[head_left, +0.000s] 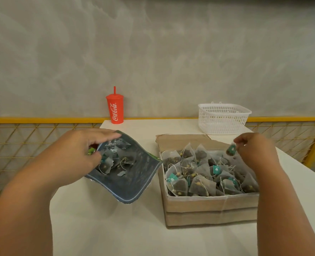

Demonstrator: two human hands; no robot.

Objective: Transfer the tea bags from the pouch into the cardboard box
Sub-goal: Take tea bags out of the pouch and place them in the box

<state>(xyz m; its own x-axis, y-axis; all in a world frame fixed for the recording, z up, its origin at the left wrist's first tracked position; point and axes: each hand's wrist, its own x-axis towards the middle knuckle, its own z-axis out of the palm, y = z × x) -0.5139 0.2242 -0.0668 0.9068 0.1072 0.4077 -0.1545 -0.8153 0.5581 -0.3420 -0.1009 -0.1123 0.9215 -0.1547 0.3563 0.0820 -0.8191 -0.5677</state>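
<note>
A silver-lined pouch (132, 180) lies open on the white table, with several pyramid tea bags (116, 159) inside. My left hand (79, 150) grips the pouch's upper rim and holds its mouth open. To the right stands the open cardboard box (208, 209), filled with several tea bags (201, 169) with teal tags. My right hand (254, 146) hovers over the box's far right corner and pinches one tea bag (231, 149), which hangs just above the pile.
A red Coca-Cola cup with a straw (115, 109) stands at the table's back edge. A white plastic basket (223, 117) sits at the back right, behind the box. A yellow mesh railing (32, 137) runs behind the table.
</note>
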